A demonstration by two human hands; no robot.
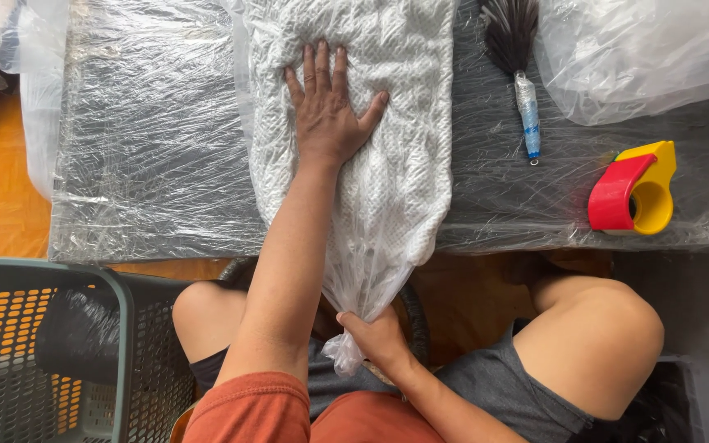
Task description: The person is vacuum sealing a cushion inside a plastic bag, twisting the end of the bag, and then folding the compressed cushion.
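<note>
A white textured cloth sealed inside a clear plastic bag (387,172) lies lengthwise across a low table covered in plastic wrap (157,164). My left hand (330,107) lies flat on the bag's upper part with its fingers spread, pressing down. My right hand (375,332) is closed around the gathered open end of the bag, which hangs over the table's near edge above my lap.
A dark-bristled brush with a plastic-wrapped handle (519,66) lies right of the bag. A red and yellow tape dispenser (633,189) sits near the right edge. Loose clear plastic (642,49) is piled at the top right. A grey-green mesh basket (51,353) stands at the lower left.
</note>
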